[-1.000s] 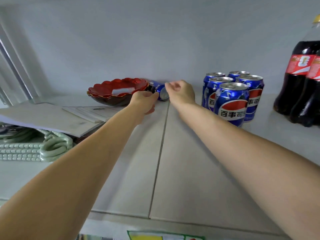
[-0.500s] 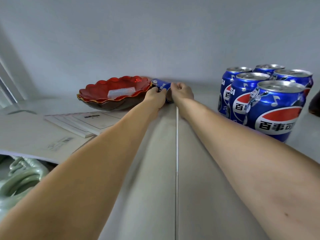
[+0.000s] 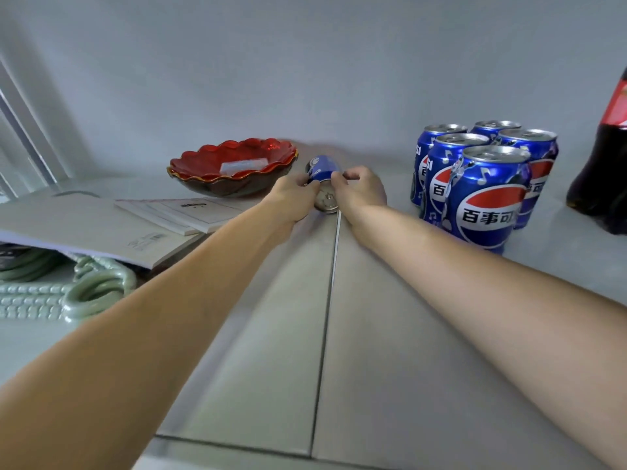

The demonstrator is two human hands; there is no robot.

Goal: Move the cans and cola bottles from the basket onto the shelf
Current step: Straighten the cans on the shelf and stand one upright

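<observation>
A blue Pepsi can (image 3: 323, 171) lies on its side near the back of the grey shelf (image 3: 390, 351), its silver top facing me. My left hand (image 3: 296, 197) grips its left side and my right hand (image 3: 360, 191) grips its right side, fingers curled over the can. To the right, several upright blue Pepsi cans (image 3: 488, 195) stand in a tight cluster. A dark cola bottle (image 3: 604, 164) with a red label stands at the far right edge, partly cut off. The basket is out of view.
A red scalloped bowl (image 3: 234, 167) sits just left of the held can. Booklets and papers (image 3: 101, 225) lie at the left, over pale green ornaments (image 3: 81, 290). A seam runs down the shelf's middle. The grey back wall is close behind.
Both hands have closed round the lying can and drawn it a little toward me, its silver top now showing. The view has pulled back, and the cola bottle is back in sight.
</observation>
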